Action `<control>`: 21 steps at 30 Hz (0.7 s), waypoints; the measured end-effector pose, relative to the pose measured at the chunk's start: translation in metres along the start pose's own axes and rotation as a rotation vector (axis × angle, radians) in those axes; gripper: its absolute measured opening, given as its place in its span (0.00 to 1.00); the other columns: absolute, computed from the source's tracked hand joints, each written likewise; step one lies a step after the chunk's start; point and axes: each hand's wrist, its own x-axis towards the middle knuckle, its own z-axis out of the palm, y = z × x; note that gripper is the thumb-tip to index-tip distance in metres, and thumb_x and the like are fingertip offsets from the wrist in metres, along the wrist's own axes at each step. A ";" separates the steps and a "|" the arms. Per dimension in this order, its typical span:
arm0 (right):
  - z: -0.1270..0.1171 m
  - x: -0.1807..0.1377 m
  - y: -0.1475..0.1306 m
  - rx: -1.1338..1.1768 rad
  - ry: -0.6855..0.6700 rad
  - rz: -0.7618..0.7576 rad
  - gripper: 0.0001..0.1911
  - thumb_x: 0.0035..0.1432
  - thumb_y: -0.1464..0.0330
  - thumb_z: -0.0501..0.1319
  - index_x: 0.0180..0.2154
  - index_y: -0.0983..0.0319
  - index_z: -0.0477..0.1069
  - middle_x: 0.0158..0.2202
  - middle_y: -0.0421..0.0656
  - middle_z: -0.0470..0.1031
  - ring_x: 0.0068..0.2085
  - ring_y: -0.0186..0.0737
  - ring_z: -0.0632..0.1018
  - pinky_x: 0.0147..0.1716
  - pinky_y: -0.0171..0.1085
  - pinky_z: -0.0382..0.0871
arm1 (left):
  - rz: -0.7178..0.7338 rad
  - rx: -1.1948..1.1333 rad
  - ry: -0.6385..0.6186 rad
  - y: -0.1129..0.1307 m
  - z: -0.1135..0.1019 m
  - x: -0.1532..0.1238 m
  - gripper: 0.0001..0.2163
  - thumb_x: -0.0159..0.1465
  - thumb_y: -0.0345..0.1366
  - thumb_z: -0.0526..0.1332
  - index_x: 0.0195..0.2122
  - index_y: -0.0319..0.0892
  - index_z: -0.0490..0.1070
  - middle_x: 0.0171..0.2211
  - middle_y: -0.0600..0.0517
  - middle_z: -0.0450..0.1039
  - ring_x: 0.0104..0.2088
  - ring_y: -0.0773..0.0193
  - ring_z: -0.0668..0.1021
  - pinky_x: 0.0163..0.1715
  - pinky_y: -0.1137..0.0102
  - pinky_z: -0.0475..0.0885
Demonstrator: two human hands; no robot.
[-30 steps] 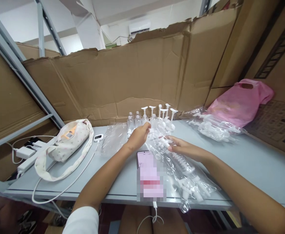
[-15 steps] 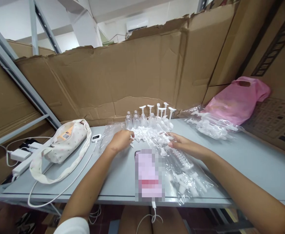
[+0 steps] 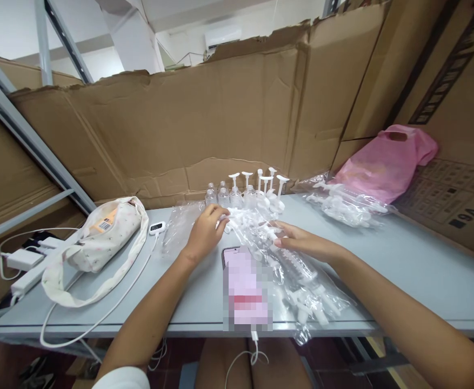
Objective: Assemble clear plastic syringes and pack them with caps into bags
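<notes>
My left hand (image 3: 205, 233) rests on the grey table (image 3: 415, 270), fingers curled over small white plastic pump parts (image 3: 240, 218) lying at the mouth of a clear plastic bag (image 3: 301, 281). My right hand (image 3: 297, 241) lies on that bag with its fingers pinched on the film. The bag holds several more white pump pieces. Just behind the hands stand small clear bottles (image 3: 220, 195), some fitted with white pump tops (image 3: 269, 186). A phone (image 3: 242, 286) lies on the table between my forearms.
A floral fabric pouch (image 3: 99, 243) with a strap lies at the left, beside white chargers and cables (image 3: 21, 265). Another clear bag of pump parts (image 3: 342, 205) and a pink plastic bag (image 3: 382, 162) sit at the right. Cardboard sheets (image 3: 220, 119) wall the table.
My left hand came down from the bottles to the loose white parts on the table. The right hand stayed on the bag. The view shifted slightly right.
</notes>
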 end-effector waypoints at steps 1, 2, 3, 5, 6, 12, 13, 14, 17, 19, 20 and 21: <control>0.002 -0.001 -0.003 -0.007 -0.040 -0.014 0.38 0.54 0.54 0.59 0.63 0.58 0.54 0.64 0.47 0.57 0.61 0.58 0.62 0.59 0.52 0.59 | 0.012 -0.004 0.007 0.003 0.002 0.000 0.07 0.64 0.33 0.56 0.41 0.43 0.71 0.42 0.49 0.71 0.40 0.60 0.74 0.42 0.66 0.68; 0.004 -0.001 -0.005 -0.015 -0.080 -0.033 0.38 0.54 0.54 0.59 0.63 0.59 0.54 0.63 0.48 0.59 0.61 0.58 0.64 0.58 0.52 0.60 | 0.018 -0.008 -0.001 0.006 0.004 -0.001 0.07 0.63 0.33 0.57 0.40 0.44 0.72 0.41 0.49 0.72 0.41 0.60 0.74 0.43 0.66 0.67; 0.006 -0.002 -0.007 -0.023 -0.115 -0.054 0.38 0.54 0.53 0.59 0.63 0.60 0.55 0.63 0.48 0.60 0.60 0.57 0.64 0.58 0.51 0.60 | 0.018 -0.019 -0.018 0.008 0.007 -0.001 0.06 0.63 0.34 0.58 0.40 0.44 0.72 0.40 0.50 0.73 0.42 0.59 0.74 0.44 0.65 0.67; 0.008 -0.002 -0.009 -0.042 -0.154 -0.097 0.38 0.53 0.54 0.60 0.62 0.60 0.56 0.63 0.48 0.59 0.60 0.55 0.64 0.59 0.50 0.58 | -0.007 -0.066 -0.063 0.009 0.012 -0.002 0.05 0.62 0.35 0.59 0.38 0.45 0.73 0.39 0.52 0.76 0.43 0.59 0.74 0.46 0.63 0.66; 0.009 -0.002 -0.009 -0.050 -0.161 -0.111 0.37 0.53 0.54 0.60 0.62 0.60 0.56 0.63 0.48 0.58 0.60 0.54 0.64 0.59 0.49 0.57 | -0.025 -0.091 -0.083 0.010 0.014 -0.002 0.05 0.62 0.35 0.59 0.38 0.46 0.74 0.40 0.53 0.77 0.43 0.59 0.74 0.47 0.62 0.65; 0.007 0.001 -0.003 -0.043 -0.130 -0.112 0.36 0.53 0.54 0.60 0.60 0.61 0.57 0.62 0.50 0.60 0.58 0.55 0.67 0.57 0.51 0.60 | -0.081 -0.203 -0.138 0.009 0.015 -0.003 0.12 0.67 0.37 0.52 0.48 0.46 0.70 0.38 0.53 0.79 0.45 0.59 0.75 0.51 0.60 0.64; 0.006 0.001 -0.002 -0.035 -0.119 -0.120 0.36 0.53 0.54 0.60 0.60 0.60 0.57 0.62 0.50 0.60 0.58 0.55 0.66 0.57 0.51 0.60 | -0.085 -0.209 -0.123 0.008 0.014 -0.004 0.13 0.67 0.37 0.52 0.49 0.46 0.69 0.38 0.53 0.78 0.46 0.59 0.75 0.52 0.60 0.64; 0.005 0.001 0.000 -0.026 -0.105 -0.130 0.35 0.53 0.55 0.60 0.60 0.59 0.58 0.62 0.48 0.60 0.59 0.55 0.65 0.57 0.51 0.60 | -0.092 -0.201 -0.088 0.007 0.013 -0.005 0.12 0.67 0.37 0.52 0.49 0.46 0.69 0.40 0.52 0.78 0.46 0.59 0.75 0.52 0.59 0.64; 0.000 0.001 0.006 0.006 -0.016 -0.131 0.33 0.54 0.55 0.60 0.60 0.55 0.59 0.63 0.44 0.59 0.61 0.56 0.63 0.57 0.51 0.62 | -0.105 -0.119 0.079 0.003 0.013 -0.007 0.13 0.64 0.35 0.55 0.50 0.44 0.67 0.48 0.49 0.72 0.50 0.58 0.72 0.52 0.60 0.64; -0.005 0.001 0.012 0.030 0.077 -0.122 0.32 0.53 0.53 0.61 0.58 0.52 0.61 0.64 0.43 0.57 0.61 0.57 0.63 0.55 0.52 0.64 | -0.122 -0.061 0.120 -0.001 0.013 -0.008 0.15 0.63 0.34 0.56 0.51 0.43 0.65 0.49 0.47 0.70 0.51 0.57 0.71 0.51 0.62 0.65; -0.007 0.001 0.014 0.043 0.127 -0.122 0.32 0.52 0.53 0.61 0.58 0.51 0.62 0.64 0.42 0.57 0.61 0.58 0.63 0.55 0.52 0.65 | -0.135 -0.036 0.091 -0.002 0.014 -0.008 0.15 0.63 0.34 0.56 0.51 0.42 0.64 0.48 0.47 0.71 0.50 0.57 0.72 0.49 0.62 0.66; -0.009 0.001 0.016 0.056 0.167 -0.128 0.32 0.51 0.52 0.62 0.57 0.51 0.62 0.64 0.42 0.59 0.61 0.58 0.64 0.54 0.52 0.65 | -0.144 -0.007 0.032 -0.004 0.015 -0.008 0.15 0.63 0.34 0.56 0.51 0.43 0.65 0.47 0.47 0.72 0.48 0.57 0.73 0.48 0.62 0.67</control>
